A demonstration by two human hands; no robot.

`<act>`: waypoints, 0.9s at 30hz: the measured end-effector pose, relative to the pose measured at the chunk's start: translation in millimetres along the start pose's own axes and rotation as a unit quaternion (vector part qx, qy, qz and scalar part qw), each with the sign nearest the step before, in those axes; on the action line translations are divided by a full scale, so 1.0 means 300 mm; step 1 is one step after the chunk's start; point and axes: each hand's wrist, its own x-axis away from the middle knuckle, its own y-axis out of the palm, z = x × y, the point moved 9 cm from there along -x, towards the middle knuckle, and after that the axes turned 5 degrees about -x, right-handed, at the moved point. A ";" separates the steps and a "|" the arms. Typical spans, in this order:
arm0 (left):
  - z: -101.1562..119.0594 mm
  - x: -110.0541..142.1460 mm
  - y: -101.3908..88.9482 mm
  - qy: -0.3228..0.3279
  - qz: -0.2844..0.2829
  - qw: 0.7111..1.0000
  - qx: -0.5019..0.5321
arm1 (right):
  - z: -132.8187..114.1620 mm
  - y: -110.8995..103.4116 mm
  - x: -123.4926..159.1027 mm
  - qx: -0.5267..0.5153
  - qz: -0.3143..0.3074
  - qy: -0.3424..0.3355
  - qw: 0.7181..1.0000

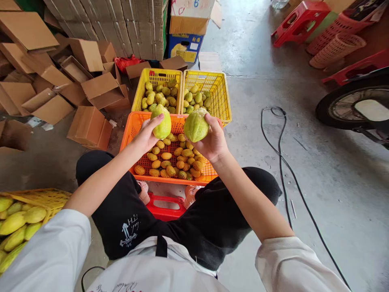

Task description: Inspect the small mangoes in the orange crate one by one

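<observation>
My left hand [148, 134] is closed around a smooth, pear-shaped yellow-green fruit [161, 121]. In my right hand [215, 138] I grip a rounder, ridged green fruit [196, 125] with a pale, rough top. Both fruits are held side by side, a small gap apart, above an orange plastic crate [127, 129]. Inside that crate lie many small oval orange-yellow fruits [166, 155]. Directly behind it stand two yellow crates, a left one [138, 95] and a right one [223, 95], both holding yellow-green fruits.
A yellow basket [57, 198] of larger yellow-green fruits sits at my left. Cardboard boxes [91, 125] are heaped at the back left. A black cable [291, 170] runs along the floor at right, near a wheel [340, 105]. A red stool [299, 22] stands farther back.
</observation>
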 end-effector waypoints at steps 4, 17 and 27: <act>0.015 -0.012 -0.033 0.032 0.002 0.999 -0.002 | 0.022 -0.023 -0.003 -0.004 0.011 0.011 1.000; 0.035 0.021 0.014 -0.022 -0.005 0.997 0.069 | 0.032 -0.048 -0.016 -0.079 -0.001 0.033 0.996; 0.034 0.031 0.036 -0.071 -0.017 0.992 0.104 | 0.008 -0.038 -0.020 -0.067 -0.014 0.021 0.997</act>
